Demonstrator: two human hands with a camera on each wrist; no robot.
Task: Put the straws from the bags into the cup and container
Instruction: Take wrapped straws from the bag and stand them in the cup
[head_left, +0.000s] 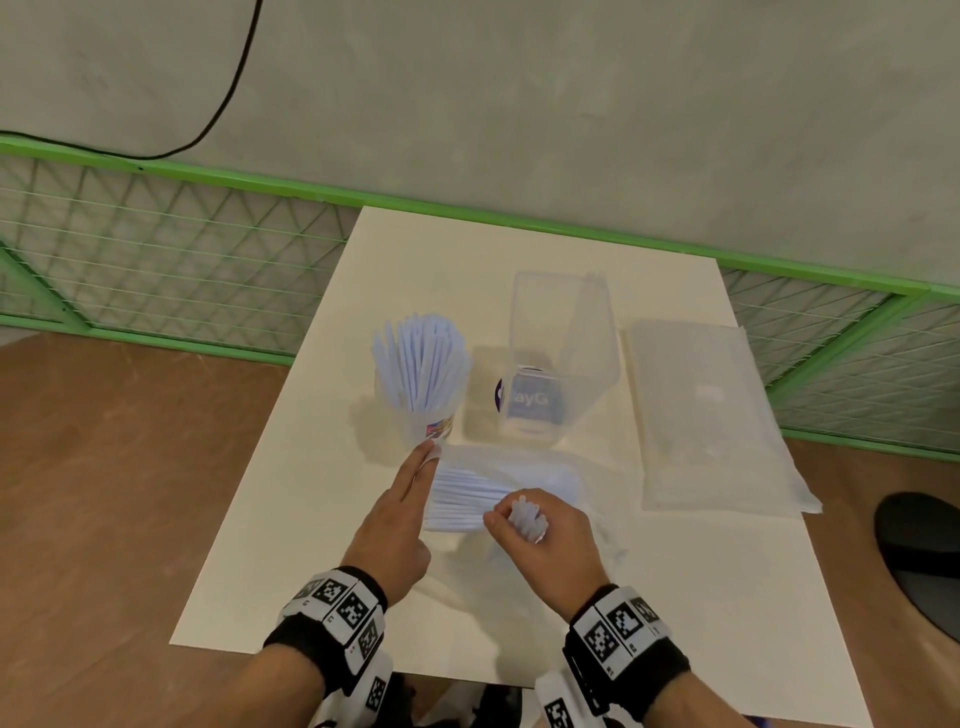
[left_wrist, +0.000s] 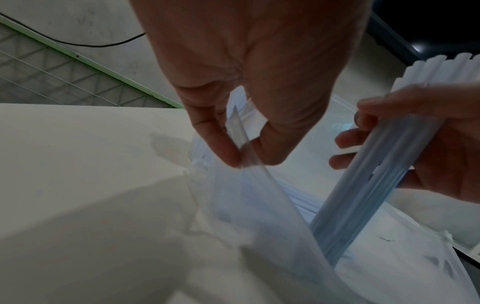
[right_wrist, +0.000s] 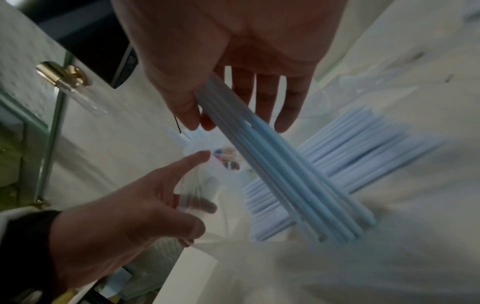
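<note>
Right hand (head_left: 540, 525) clamped round my straw bundle (right_wrist: 280, 174) (tips inside bag (left_wrist: 254, 205)); left hand (head_left: 397, 512) pinches bag rim; cup (head_left: 422, 384) beside container (head_left: 563, 358), full

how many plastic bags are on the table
2: one open bag at the near middle, its edge pinched by the left hand, and another bag lying flat at the right. More could be hidden beneath.

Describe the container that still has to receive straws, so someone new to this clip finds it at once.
Start at the white table in front of the green mesh fence. Near its middle, a cup crammed with pale blue straws stands left of a taller clear plastic container. The container is the boxy see-through one with a blue label low on its front, and I see no straws in it.
</note>
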